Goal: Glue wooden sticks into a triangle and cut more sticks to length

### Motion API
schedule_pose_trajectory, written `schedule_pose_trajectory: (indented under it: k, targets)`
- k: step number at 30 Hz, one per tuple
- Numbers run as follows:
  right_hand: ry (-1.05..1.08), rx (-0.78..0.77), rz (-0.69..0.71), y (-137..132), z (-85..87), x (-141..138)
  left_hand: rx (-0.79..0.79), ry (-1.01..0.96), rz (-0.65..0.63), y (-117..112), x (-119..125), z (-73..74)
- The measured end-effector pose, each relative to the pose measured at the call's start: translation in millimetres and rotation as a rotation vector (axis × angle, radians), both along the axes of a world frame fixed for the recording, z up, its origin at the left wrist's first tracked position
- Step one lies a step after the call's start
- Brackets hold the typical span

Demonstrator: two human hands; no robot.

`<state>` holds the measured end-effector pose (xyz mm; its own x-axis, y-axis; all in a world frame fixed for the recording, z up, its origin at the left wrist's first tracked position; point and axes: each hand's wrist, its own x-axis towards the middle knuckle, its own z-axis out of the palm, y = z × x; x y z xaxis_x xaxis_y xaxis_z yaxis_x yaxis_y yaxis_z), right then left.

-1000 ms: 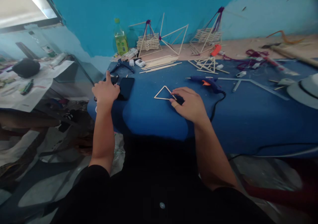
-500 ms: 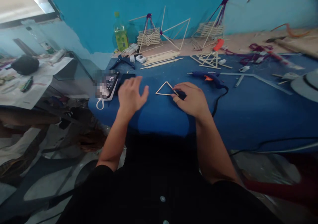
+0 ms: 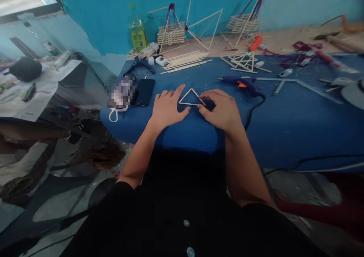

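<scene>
A small triangle of thin wooden sticks [image 3: 186, 95] lies on the blue table [image 3: 187, 133] in front of me. My right hand [image 3: 220, 107] grips its right corner between thumb and fingers. Just left of the triangle is my left hand [image 3: 170, 107], thumb and forefinger spread apart around its left corner, holding nothing. To the right rests a blue glue gun [image 3: 239, 83] with an orange trigger. Behind the triangle lies a pile of loose wooden sticks [image 3: 187, 61].
Stick structures with purple string [image 3: 171, 35] stand along the wall beside a green-labelled bottle [image 3: 138, 33]. At left are a black phone [image 3: 145, 92] and a blurred-out phone [image 3: 122, 92]. Flat stick frames [image 3: 240, 61] lie behind the glue gun, whose black cable [image 3: 250, 114] runs over the table.
My left hand has moved right, from beside the black phone to the triangle's left corner, uncovering that phone. My right hand keeps its grip on the triangle. The view has tilted slightly.
</scene>
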<state>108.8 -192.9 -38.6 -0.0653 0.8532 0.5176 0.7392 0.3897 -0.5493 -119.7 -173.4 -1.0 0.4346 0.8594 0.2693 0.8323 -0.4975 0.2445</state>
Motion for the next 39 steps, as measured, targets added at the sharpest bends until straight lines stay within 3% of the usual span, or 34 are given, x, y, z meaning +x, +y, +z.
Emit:
schedule_pose_trajectory:
  k: [27, 39]
  targets:
    - [-0.120, -0.035, -0.028, 0, -1.2, 2, 0.001, -0.079, -0.113, 2, -6, -8.8]
    - [-0.157, -0.120, -0.056, -6, 10.3, -2, -0.005, 0.007, -0.154, 5, -2, -8.4]
